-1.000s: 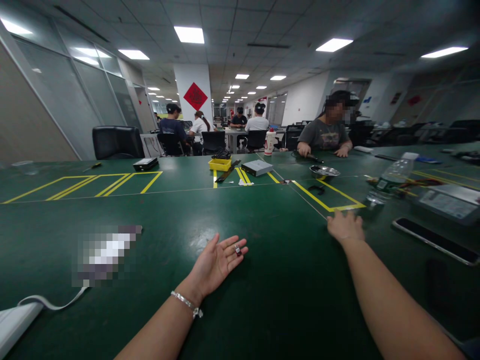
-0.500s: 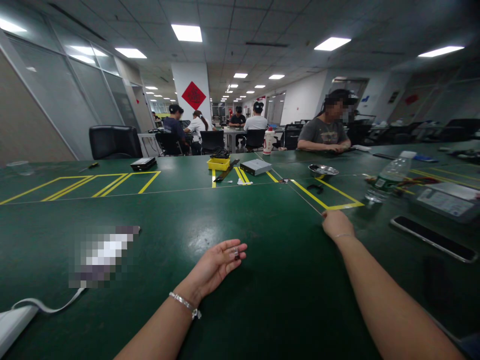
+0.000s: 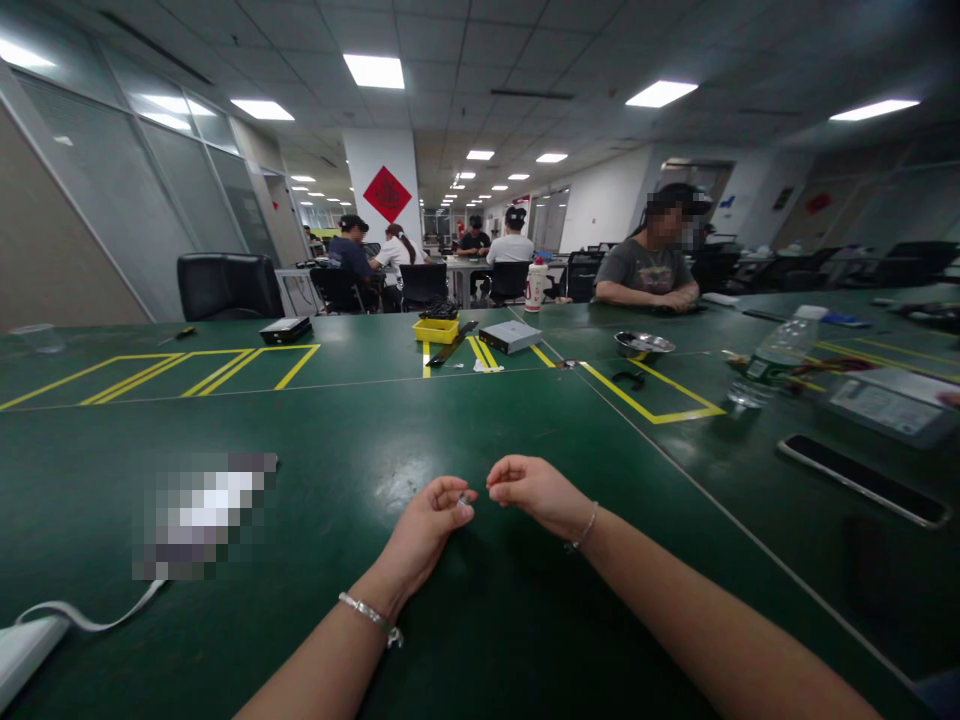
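My left hand (image 3: 431, 525) is just above the green table, thumb and fingers closed on a small clear, shiny object (image 3: 463, 499) whose kind I cannot make out. Facing it, with a narrow gap between the fingertips, is my right hand (image 3: 534, 490). Its thumb and fingers are pinched together, and whatever may be between them is too small to see. Each wrist has a bracelet.
A phone (image 3: 862, 478), a water bottle (image 3: 776, 355) and a grey metal box (image 3: 889, 405) lie to the right. Farther back are a metal bowl (image 3: 645, 344), a yellow tray (image 3: 436, 331) and a silver box (image 3: 510, 336). A blurred-out device with a cable lies left. A person (image 3: 649, 265) sits opposite.
My right hand has come left from the yellow-taped corner to beside my left hand. The left fingers, loosely spread before, have closed on the small clear object.
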The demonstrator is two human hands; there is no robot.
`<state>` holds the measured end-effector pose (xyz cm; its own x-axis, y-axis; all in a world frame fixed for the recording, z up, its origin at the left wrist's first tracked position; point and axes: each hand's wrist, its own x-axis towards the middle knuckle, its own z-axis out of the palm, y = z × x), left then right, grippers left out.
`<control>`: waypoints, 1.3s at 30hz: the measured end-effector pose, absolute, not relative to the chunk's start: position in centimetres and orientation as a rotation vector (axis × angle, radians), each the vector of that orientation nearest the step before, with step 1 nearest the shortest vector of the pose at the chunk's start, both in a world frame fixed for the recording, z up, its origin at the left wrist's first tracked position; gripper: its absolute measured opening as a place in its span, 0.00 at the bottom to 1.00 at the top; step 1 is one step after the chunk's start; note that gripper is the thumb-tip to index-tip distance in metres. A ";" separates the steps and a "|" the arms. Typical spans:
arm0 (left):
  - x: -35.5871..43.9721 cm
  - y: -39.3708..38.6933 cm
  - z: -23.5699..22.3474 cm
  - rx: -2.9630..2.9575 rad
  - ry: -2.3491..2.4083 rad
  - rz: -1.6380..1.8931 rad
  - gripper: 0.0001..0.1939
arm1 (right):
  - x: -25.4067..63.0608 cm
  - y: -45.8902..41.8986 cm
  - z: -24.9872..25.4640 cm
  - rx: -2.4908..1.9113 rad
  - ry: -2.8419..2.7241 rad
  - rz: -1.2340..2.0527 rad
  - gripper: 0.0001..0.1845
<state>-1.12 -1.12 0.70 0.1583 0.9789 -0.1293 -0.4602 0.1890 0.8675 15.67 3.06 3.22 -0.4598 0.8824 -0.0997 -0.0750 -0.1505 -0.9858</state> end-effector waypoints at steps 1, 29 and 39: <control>-1.1 -1.1 0.7 0.811 0.841 1.194 0.16 | 15.5 3.0 3.0 -0.963 -1.337 1.727 0.11; -0.8 -2.0 1.6 1.742 1.435 1.184 0.07 | 14.1 2.2 2.0 -0.996 -1.142 1.691 0.15; -0.8 -2.2 1.3 1.733 1.509 1.315 0.07 | 12.9 0.9 1.9 -1.039 -1.125 1.603 0.19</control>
